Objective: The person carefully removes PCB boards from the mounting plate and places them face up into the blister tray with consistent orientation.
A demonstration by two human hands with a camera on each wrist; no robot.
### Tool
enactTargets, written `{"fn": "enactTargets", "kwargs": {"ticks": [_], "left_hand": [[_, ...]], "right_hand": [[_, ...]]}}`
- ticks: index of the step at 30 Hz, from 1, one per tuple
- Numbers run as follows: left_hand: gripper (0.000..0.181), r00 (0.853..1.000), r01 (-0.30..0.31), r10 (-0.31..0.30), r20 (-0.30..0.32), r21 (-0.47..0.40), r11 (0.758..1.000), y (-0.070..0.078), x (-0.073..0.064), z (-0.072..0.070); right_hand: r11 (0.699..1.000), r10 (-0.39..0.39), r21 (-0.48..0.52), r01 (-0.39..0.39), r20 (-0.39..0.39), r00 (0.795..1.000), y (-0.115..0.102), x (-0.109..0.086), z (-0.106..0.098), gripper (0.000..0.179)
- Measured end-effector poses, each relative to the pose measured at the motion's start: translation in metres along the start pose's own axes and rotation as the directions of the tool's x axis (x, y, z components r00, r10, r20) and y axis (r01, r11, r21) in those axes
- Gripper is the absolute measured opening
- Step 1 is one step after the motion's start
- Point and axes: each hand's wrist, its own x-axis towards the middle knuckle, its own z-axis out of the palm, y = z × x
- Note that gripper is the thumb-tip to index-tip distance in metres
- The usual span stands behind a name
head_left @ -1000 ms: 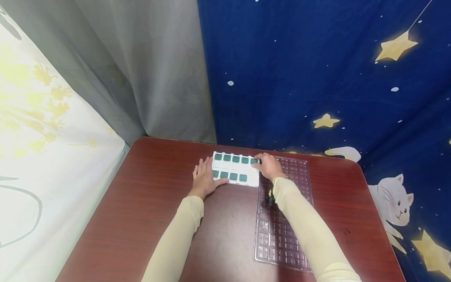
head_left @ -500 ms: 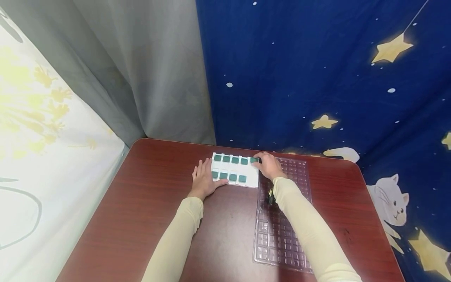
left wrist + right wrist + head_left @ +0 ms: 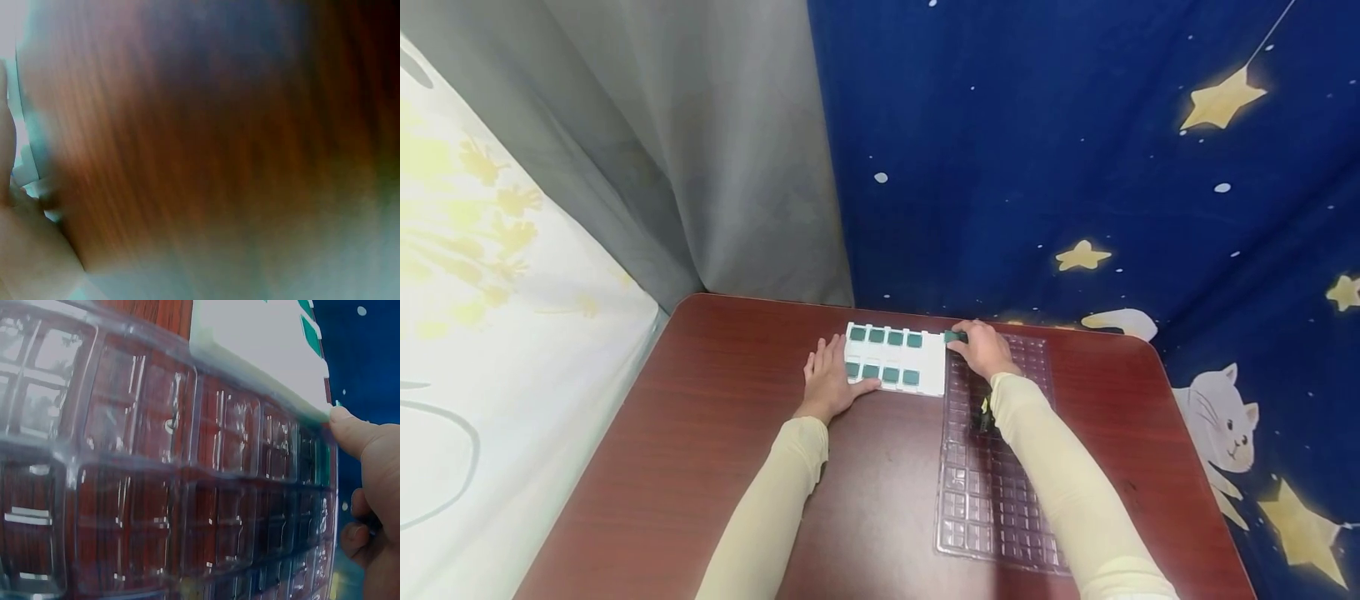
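A white rectangular board (image 3: 933, 367) lies near the table's back edge, bearing two rows of small green square pieces. My left hand (image 3: 827, 382) rests at its left end, fingers straight and thumb along the front edge. At the board's back right corner, my right hand (image 3: 987, 348) pinches one green square piece (image 3: 955, 336) between thumb and fingers. That piece sits just off the board's right end, over the clear plastic tray (image 3: 958, 505). In the right wrist view the thumb (image 3: 353, 432) is close to the corner of the board (image 3: 262, 353).
The tray with its grid of square compartments runs from beside the board toward the front of the table. A small black and yellow object (image 3: 985, 414) is at my right wrist. Curtains (image 3: 1015, 167) hang behind the red-brown table (image 3: 700, 433).
My right hand has moved slightly right, drawing the green piece from the right end of the back row off the board. The left hand stays in place.
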Motion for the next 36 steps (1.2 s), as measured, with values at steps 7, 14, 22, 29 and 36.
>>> {"fn": "enactTargets", "kwargs": {"ticks": [7, 14, 22, 29, 36], "left_hand": [[0.127, 1.0, -0.007, 0.007, -0.011, 0.005, 1.0, -0.002, 0.002, 0.002], [0.127, 1.0, 0.002, -0.002, 0.006, 0.0, 1.0, -0.001, 0.001, 0.0], [0.127, 1.0, -0.003, 0.003, 0.002, -0.008, 1.0, -0.001, 0.0, 0.0], [0.127, 1.0, -0.002, 0.002, -0.007, 0.002, 1.0, -0.002, 0.0, 0.001], [0.126, 1.0, -0.006, 0.006, -0.01, 0.009, 1.0, -0.002, 0.0, 0.0]], "right_hand": [[0.999, 0.035, -0.008, -0.035, -0.019, 0.999, 0.006, -0.002, -0.002, 0.043], [0.999, 0.053, -0.007, -0.053, -0.016, 0.998, 0.012, -0.004, -0.002, 0.043], [0.994, 0.106, -0.027, -0.107, -0.037, 0.994, 0.023, -0.009, -0.005, 0.044], [0.988, 0.142, -0.051, -0.145, -0.052, 0.988, 0.028, -0.01, -0.005, 0.044], [0.986, 0.151, -0.067, -0.155, -0.059, 0.987, 0.031, -0.01, -0.006, 0.045]]}}
